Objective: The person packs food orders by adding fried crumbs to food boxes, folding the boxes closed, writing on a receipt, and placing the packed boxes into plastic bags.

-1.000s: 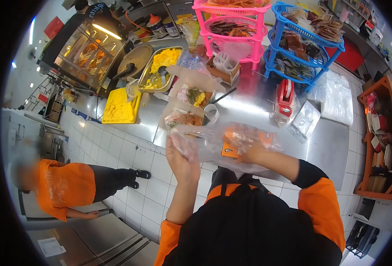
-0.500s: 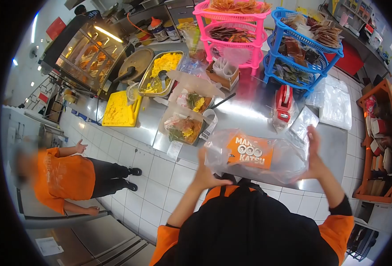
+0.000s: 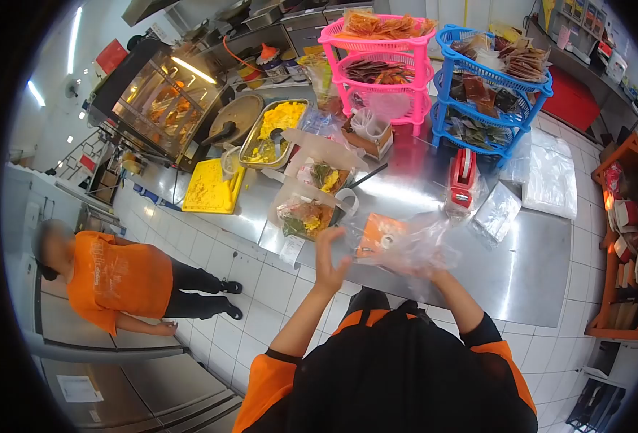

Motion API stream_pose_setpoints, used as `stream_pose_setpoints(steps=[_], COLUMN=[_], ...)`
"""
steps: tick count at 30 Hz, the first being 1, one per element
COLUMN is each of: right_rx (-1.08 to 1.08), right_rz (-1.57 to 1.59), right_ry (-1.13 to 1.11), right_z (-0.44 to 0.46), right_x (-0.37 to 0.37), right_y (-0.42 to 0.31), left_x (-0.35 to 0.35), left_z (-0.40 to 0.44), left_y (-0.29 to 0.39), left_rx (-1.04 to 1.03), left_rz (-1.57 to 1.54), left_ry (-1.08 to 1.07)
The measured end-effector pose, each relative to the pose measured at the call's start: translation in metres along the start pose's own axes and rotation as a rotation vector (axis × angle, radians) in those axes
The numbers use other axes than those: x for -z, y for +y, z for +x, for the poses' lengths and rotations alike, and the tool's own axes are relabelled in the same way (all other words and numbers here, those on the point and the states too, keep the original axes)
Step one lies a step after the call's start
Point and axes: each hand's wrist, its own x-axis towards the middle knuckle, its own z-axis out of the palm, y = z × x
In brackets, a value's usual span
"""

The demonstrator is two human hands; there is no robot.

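A clear plastic bag [image 3: 425, 238] with an orange printed panel [image 3: 381, 235] is held bunched over the near edge of the steel table. My right hand [image 3: 434, 265] grips its right side; crumpled film covers most of the fingers. To the left, my left hand [image 3: 330, 263] is raised with thumb and fingers apart, holding nothing, a little away from the panel. Just beyond that hand stand two open paper food boxes, the nearer box [image 3: 304, 219] and the farther box [image 3: 325, 175], with meat, greens and yellow bits inside. A paper slip [image 3: 291, 250] hangs by the nearer one.
A red tape dispenser [image 3: 462, 180] and stacked clear bags [image 3: 548, 177] lie at right. Behind are pink [image 3: 380, 47] and blue racks [image 3: 445, 94] of sachets. A yellow cutting board [image 3: 211, 189] and tray [image 3: 279, 155] stand left. A person in orange [image 3: 120, 281] stands at far left.
The bag, stretched between both hands before, is now gathered smaller. My right hand has moved left with it, and my left hand has let go of its left end. The person at left lowered an arm.
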Motion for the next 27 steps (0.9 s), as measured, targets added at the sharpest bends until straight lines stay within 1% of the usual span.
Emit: stream_pose_setpoints(steps=[2, 4, 5, 7, 8, 9, 10, 11, 13, 14, 16, 17, 18, 20, 23, 24, 25, 26, 27], right_rx=[-0.001, -0.022, -0.028, -0.056, -0.086, -0.144, -0.271, -0.37, -0.372, -0.299, -0.367, -0.385, -0.39, -0.421, -0.446, -0.453, -0.459, -0.466, -0.464], right_rz=[-0.106, -0.298, -0.407, -0.562, -0.575, -0.468, -0.071, 0.326, 0.681, 0.449, -0.174, -0.2, -0.095, 0.186, 0.409, 0.434, 0.455, 0.472, 0.484], right_ry=[0.112, 0.2, 0.245, 0.352, 0.414, 0.489, 0.56, 0.694, 0.739, 0.767, 0.682, 0.699, 0.711, 0.724, 0.68, 0.67, 0.667, 0.661, 0.665], right_z=[-0.029, -0.072, -0.097, -0.143, -0.165, -0.183, -0.2, -0.217, -0.241, -0.255, -0.249, -0.249, -0.241, -0.218, -0.192, -0.189, -0.185, -0.182, -0.177], right_x=[0.004, 0.017, 0.025, 0.04, 0.048, 0.054, 0.059, 0.063, 0.078, 0.081, 0.088, 0.086, 0.084, 0.081, 0.085, 0.087, 0.09, 0.093, 0.094], right_y=[0.039, 0.079, 0.1, 0.142, 0.16, 0.177, 0.198, 0.22, 0.232, 0.238, 0.22, 0.212, 0.197, 0.145, 0.08, 0.065, 0.052, 0.04, 0.03], left_x=[-0.021, -0.052, -0.067, -0.081, -0.086, -0.092, -0.098, -0.102, -0.11, -0.112, -0.113, -0.111, -0.101, -0.071, -0.051, -0.056, -0.068, -0.086, -0.107], left_z=[-0.034, -0.067, -0.074, -0.046, -0.03, -0.016, -0.001, 0.009, 0.017, 0.018, 0.006, 0.008, 0.02, 0.046, 0.097, 0.112, 0.119, 0.117, 0.114], left_y=[-0.062, -0.104, -0.112, -0.096, -0.091, -0.094, -0.098, -0.1, -0.094, -0.088, -0.078, -0.072, -0.051, 0.01, 0.032, 0.017, -0.009, -0.034, -0.06], left_rx=[0.443, 0.64, 0.743, 0.959, 1.072, 1.145, 1.218, 1.29, 1.208, 1.167, 0.721, 0.479, 0.447, 0.365, 0.579, 0.491, 0.391, 0.252, 0.108], left_rz=[-0.042, -0.086, -0.108, -0.008, 0.041, 0.083, 0.12, 0.15, 0.221, 0.255, -0.113, -0.281, -0.423, -0.685, -0.492, -0.257, -0.03, 0.338, 0.683], left_ry=[0.17, 0.166, 0.166, 0.279, 0.348, 0.39, 0.432, 0.471, 0.477, 0.472, 0.185, 0.03, -0.306, -0.997, -1.322, -1.326, -1.316, -1.145, -0.93])
